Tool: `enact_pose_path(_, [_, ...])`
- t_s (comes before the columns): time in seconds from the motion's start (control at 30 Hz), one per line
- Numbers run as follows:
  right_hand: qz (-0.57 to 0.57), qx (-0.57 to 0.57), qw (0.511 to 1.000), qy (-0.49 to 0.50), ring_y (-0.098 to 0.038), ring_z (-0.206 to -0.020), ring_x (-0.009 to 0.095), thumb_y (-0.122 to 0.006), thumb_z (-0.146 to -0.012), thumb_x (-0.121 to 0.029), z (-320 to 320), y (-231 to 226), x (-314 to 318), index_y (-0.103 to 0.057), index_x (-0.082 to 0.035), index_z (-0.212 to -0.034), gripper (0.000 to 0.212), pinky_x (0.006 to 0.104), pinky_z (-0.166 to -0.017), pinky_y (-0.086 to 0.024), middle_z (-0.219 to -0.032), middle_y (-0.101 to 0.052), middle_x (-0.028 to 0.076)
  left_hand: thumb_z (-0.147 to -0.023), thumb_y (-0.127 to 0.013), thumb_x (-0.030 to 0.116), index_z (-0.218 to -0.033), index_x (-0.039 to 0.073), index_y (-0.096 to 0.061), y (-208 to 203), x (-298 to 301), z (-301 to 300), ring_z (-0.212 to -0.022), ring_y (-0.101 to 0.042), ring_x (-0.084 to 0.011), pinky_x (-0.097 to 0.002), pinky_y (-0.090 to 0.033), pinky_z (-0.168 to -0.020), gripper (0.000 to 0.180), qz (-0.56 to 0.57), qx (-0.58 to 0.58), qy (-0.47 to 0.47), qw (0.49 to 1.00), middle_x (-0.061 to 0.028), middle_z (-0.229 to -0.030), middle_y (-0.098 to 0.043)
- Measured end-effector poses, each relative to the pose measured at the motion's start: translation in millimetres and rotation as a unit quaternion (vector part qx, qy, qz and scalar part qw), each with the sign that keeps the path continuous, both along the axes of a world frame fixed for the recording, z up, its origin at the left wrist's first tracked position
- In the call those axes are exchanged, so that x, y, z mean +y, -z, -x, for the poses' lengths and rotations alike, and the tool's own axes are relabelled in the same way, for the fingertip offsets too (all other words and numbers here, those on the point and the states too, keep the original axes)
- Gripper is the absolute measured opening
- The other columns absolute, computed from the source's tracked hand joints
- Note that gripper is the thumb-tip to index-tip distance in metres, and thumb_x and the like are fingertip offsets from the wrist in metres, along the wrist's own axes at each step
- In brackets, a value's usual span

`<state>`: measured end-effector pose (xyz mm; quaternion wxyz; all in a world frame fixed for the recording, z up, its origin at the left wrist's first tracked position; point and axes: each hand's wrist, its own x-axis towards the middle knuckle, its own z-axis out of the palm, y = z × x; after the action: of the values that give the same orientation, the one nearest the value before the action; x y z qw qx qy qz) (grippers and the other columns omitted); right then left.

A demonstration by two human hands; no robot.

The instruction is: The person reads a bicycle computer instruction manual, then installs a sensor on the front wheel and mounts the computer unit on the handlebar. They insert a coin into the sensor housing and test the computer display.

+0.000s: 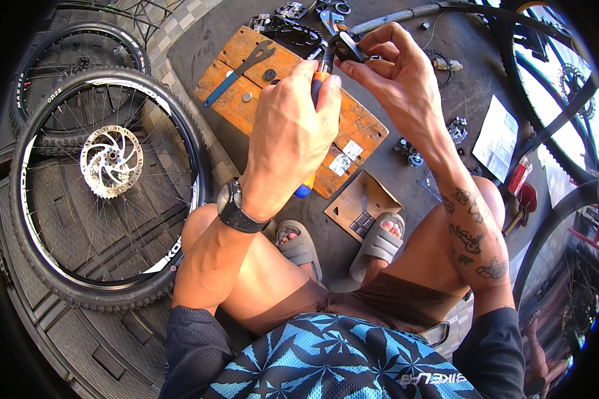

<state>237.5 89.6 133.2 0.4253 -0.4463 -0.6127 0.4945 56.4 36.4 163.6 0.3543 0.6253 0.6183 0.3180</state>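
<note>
My left hand [293, 120] is closed around a tool with an orange and blue handle [319, 80] and a short metal blade or shaft. Its tip points up toward a small dark part [350, 48], pinched between the fingers of my right hand [399, 76]. Whether the tip touches that part I cannot tell. Both hands are raised above a worn orange wooden board [369, 130]. A flat blue-handled wrench [239, 74] lies on the board, with a black round cap [269, 74] beside it. Below my left wrist shows a yellow and blue end [305, 187], possibly of another tool.
At left lies a bicycle wheel [203, 166] with a disc rotor [111, 159], overlapping another wheel [26, 80]. Cardboard [343, 209] lies between my sandalled feet. A paper sheet [496, 136], a red-handled brush-like tool [526, 203] and a bicycle [512, 66] are at right.
</note>
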Motion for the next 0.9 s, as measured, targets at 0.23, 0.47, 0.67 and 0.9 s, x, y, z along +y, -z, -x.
enact_pose_path(0.23, [0.012,0.049,0.999,-0.017,-0.075,-0.113,0.023,-0.078,-0.097,-0.004,-1.8,2.6,2.9,-0.059,0.0,-0.118,0.028,0.0329,-0.098,-0.062,-0.115,-0.074,0.017,-0.108,-0.062,0.022,-0.112,-0.006,-0.066,-3.1,1.6,-1.3,-0.06,-0.07,-0.0277,-0.0377,-0.053,-0.054,0.028,-0.006,-0.012,0.012,1.0,-0.0164,-0.072,-0.071])
enact_pose_path(0.47, [0.043,0.093,0.994,-0.04,-0.077,-0.109,0.023,-0.077,-0.1,-0.011,-9.1,-0.3,7.5,-0.06,0.001,-0.121,0.029,0.0349,-0.099,-0.063,-0.117,-0.076,0.021,-0.11,-0.059,0.028,-0.117,0.001,-0.066,-17.9,3.1,9.4,-0.049,-0.059,-0.0091,-0.0258,-0.047,-0.044,0.029,0.128,-0.174,0.032,0.976,-0.0049,-0.074,-0.067])
enact_pose_path(0.67, [0.105,0.124,0.986,-0.036,-0.077,-0.107,0.022,-0.074,-0.102,-0.01,-10.0,-4.6,10.1,-0.058,0.002,-0.122,0.028,0.031,-0.093,-0.066,-0.116,-0.076,0.021,-0.11,-0.058,0.033,-0.122,0.0,-0.065,-19.1,6.2,22.2,-0.051,-0.061,-0.0096,-0.0246,-0.048,-0.045,0.035,0.14,-0.228,0.064,0.962,-0.0057,-0.077,-0.068])
enact_pose_path(0.9, [0.199,0.145,0.966,-0.074,-0.077,-0.112,0.027,-0.071,-0.105,-0.017,-8.5,14.3,13.7,-0.057,-0.002,-0.125,0.028,0.0297,-0.094,-0.066,-0.117,-0.077,0.021,-0.111,-0.057,0.028,-0.115,-0.001,-0.065,-13.7,13.1,37.5,-0.049,-0.061,-0.0107,-0.0271,-0.05,-0.043,0.031,0.17,-0.25,0.025,0.953,-0.0065,-0.075,-0.07])
